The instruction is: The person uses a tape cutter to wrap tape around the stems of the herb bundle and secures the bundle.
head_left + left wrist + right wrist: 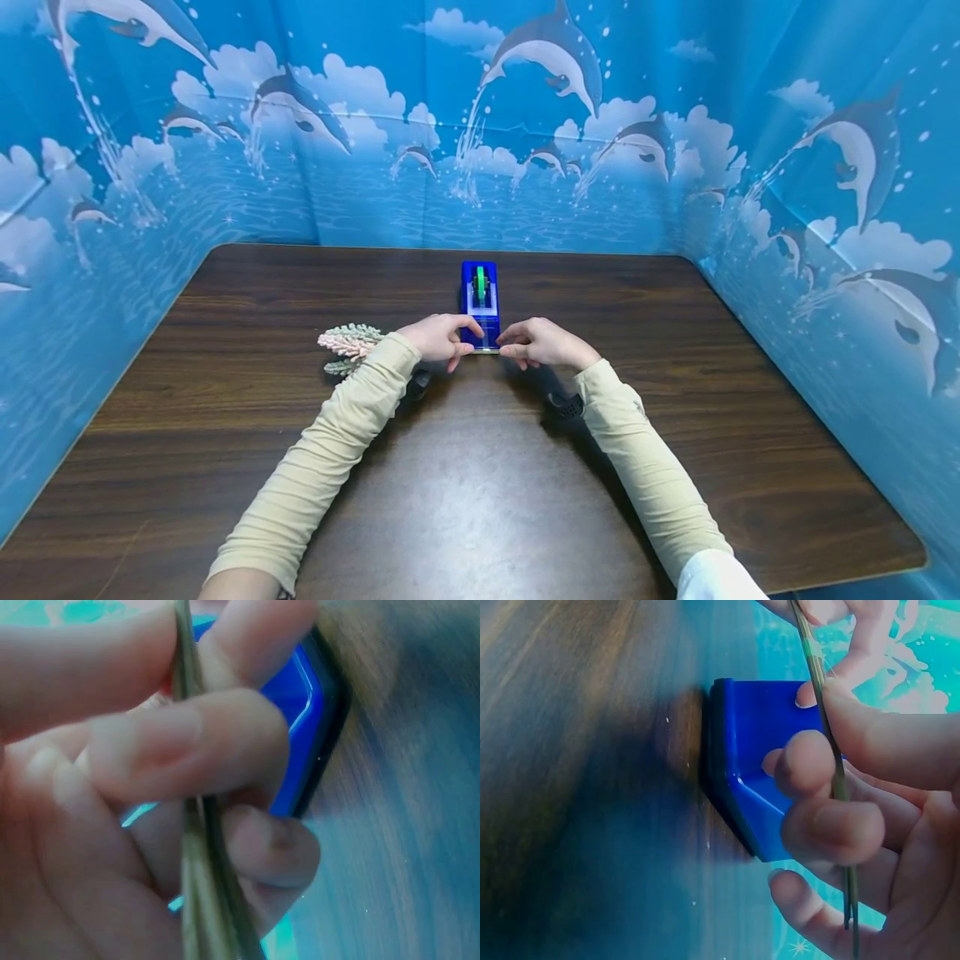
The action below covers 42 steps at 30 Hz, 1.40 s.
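A bunch of flower sprigs [351,343], pale pink and grey-green, lies out to the left past my left hand [442,337]. Its thin stems [841,802] run across to my right hand [547,343]. In the left wrist view, the fingers and thumb of the left hand pinch the stems [199,877]. The right hand grips them near their cut ends, fingers curled round. A greenish patch shows on the stems between the two hands in the right wrist view. Just beyond the fingers stands a blue tape dispenser [480,312] with a green roll [481,283].
Everything is over a dark wood-grain table [480,467] with rounded corners. A blue dolphin-print curtain [450,200] hangs along its back and sides. Black wrist devices [566,406] hang below both wrists.
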Tool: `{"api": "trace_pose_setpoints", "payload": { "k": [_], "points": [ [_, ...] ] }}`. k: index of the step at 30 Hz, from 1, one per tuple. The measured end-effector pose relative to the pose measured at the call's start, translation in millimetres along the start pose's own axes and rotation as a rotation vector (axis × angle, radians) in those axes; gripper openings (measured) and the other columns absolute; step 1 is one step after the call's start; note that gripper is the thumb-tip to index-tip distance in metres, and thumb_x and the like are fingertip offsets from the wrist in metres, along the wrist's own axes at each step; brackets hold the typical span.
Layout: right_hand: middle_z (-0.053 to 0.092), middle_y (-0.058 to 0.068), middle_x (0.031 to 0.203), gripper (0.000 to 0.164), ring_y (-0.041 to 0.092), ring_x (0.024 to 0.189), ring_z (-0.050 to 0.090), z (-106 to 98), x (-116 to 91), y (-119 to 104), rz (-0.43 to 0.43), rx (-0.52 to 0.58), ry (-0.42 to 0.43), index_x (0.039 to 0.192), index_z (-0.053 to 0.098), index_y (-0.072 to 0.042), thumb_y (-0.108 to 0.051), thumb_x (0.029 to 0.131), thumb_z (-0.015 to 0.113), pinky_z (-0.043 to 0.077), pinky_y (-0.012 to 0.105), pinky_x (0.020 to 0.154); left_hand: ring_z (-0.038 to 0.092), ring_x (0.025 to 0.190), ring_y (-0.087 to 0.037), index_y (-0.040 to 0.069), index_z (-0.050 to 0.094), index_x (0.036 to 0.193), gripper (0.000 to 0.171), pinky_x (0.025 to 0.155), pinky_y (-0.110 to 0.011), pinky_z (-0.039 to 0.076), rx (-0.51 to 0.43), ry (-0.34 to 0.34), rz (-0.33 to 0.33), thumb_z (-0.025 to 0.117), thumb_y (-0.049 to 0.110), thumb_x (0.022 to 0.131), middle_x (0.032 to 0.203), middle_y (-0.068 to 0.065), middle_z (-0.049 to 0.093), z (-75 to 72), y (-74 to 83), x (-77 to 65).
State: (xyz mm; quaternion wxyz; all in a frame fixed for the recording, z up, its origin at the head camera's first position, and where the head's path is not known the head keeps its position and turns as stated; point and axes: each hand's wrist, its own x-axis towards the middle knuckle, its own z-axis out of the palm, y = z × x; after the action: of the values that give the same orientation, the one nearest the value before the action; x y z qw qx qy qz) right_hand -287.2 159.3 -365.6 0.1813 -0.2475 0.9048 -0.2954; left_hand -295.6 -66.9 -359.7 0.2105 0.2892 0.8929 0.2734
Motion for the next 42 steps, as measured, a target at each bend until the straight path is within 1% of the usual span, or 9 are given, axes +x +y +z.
{"api": "trace_pose_setpoints", "payload": {
  "k": [7, 10, 14, 18, 22, 29, 32, 38, 42],
  "points": [
    [0.057, 0.003, 0.062, 0.033, 0.013, 0.051, 0.049, 1.9, 2.2, -1.5, -0.014, -0.019, 0.012, 0.121, 0.061, 0.001, -0.022, 0.097, 0.057, 0.044, 0.025, 0.054, 0.041, 0.052, -0.008, 0.008, 0.052, 0.127, 0.030, 0.064, -0.023, 0.034, 0.006, 0.006, 0.014, 0.054, 0.016, 0.099, 0.056, 0.000, 0.060, -4.3, -2.2, -1.1],
    [0.055, 0.003, 0.063, 0.028, 0.011, 0.054, 0.049, 2.5, 2.9, -1.0, -0.041, -0.060, 0.021, 0.113, 0.067, -0.001, -0.022, 0.098, 0.057, 0.043, 0.024, 0.054, 0.043, 0.052, -0.007, 0.005, 0.054, 0.123, 0.028, 0.064, -0.022, 0.036, 0.008, 0.017, 0.025, 0.056, 0.015, 0.097, 0.057, -0.002, 0.062, -4.6, -2.7, -1.6],
    [0.056, 0.001, 0.064, 0.025, 0.008, 0.056, 0.049, 2.1, 3.2, -0.2, -0.072, -0.117, 0.026, 0.094, 0.072, -0.003, -0.022, 0.098, 0.057, 0.041, 0.023, 0.053, 0.048, 0.048, -0.006, 0.002, 0.063, 0.099, 0.015, 0.058, -0.020, 0.040, 0.041, 0.055, 0.023, 0.060, 0.017, 0.095, 0.058, -0.003, 0.065, -4.9, -1.2, -3.2],
    [0.062, 0.011, 0.070, 0.025, 0.014, 0.058, 0.054, 0.4, 2.7, 1.3, -0.079, -0.118, 0.019, 0.089, 0.072, -0.003, -0.022, 0.098, 0.057, 0.042, 0.023, 0.053, 0.054, 0.049, -0.006, 0.002, 0.067, 0.081, 0.022, 0.056, -0.019, 0.041, 0.078, 0.107, -0.003, 0.064, 0.020, 0.093, 0.062, -0.004, 0.069, -5.7, 1.9, -4.0],
    [0.064, 0.015, 0.074, 0.024, 0.022, 0.062, 0.059, -1.0, 1.9, 2.7, -0.093, -0.105, 0.038, 0.091, 0.072, -0.003, -0.022, 0.097, 0.059, 0.044, 0.024, 0.054, 0.055, 0.053, -0.005, 0.004, 0.069, 0.079, 0.019, 0.059, -0.019, 0.042, 0.074, 0.154, -0.033, 0.068, 0.020, 0.090, 0.062, -0.001, 0.068, -5.3, 3.3, -2.3],
    [0.064, 0.020, 0.079, 0.032, 0.014, 0.064, 0.055, -2.1, 1.8, 2.5, -0.112, -0.055, 0.069, 0.093, 0.070, 0.000, -0.025, 0.101, 0.051, 0.047, 0.025, 0.063, 0.053, 0.059, -0.009, 0.007, 0.064, 0.075, 0.018, 0.061, -0.023, 0.042, 0.115, 0.226, -0.062, 0.075, 0.019, 0.083, 0.063, 0.001, 0.062, -5.1, 5.8, -2.5],
    [0.065, 0.020, 0.079, 0.034, 0.016, 0.064, 0.056, -1.7, 2.4, 3.2, -0.130, -0.039, 0.070, 0.093, 0.069, 0.001, -0.023, 0.102, 0.047, 0.048, 0.026, 0.064, 0.053, 0.060, -0.010, 0.007, 0.060, 0.076, 0.019, 0.060, -0.023, 0.041, 0.115, 0.217, -0.055, 0.073, 0.018, 0.084, 0.064, 0.000, 0.061, -4.9, 7.2, -4.6],
    [0.063, 0.012, 0.070, 0.027, 0.020, 0.059, 0.058, -2.0, 2.7, 3.5, -0.165, -0.052, 0.083, 0.091, 0.067, 0.000, -0.020, 0.100, 0.053, 0.047, 0.026, 0.059, 0.056, 0.053, -0.008, 0.006, 0.054, 0.081, 0.018, 0.057, -0.021, 0.043, 0.055, 0.162, -0.034, 0.067, 0.015, 0.090, 0.061, -0.002, 0.066, -4.7, 6.9, -4.5],
    [0.060, 0.006, 0.063, 0.024, 0.022, 0.056, 0.057, -3.1, 1.5, 4.1, -0.171, -0.045, 0.087, 0.091, 0.067, 0.001, -0.018, 0.099, 0.055, 0.047, 0.026, 0.056, 0.055, 0.056, -0.008, 0.002, 0.059, 0.085, 0.018, 0.059, -0.021, 0.041, 0.059, 0.156, -0.012, 0.064, 0.017, 0.093, 0.060, 0.000, 0.062, -6.4, 6.5, -3.4]
  ]
}}
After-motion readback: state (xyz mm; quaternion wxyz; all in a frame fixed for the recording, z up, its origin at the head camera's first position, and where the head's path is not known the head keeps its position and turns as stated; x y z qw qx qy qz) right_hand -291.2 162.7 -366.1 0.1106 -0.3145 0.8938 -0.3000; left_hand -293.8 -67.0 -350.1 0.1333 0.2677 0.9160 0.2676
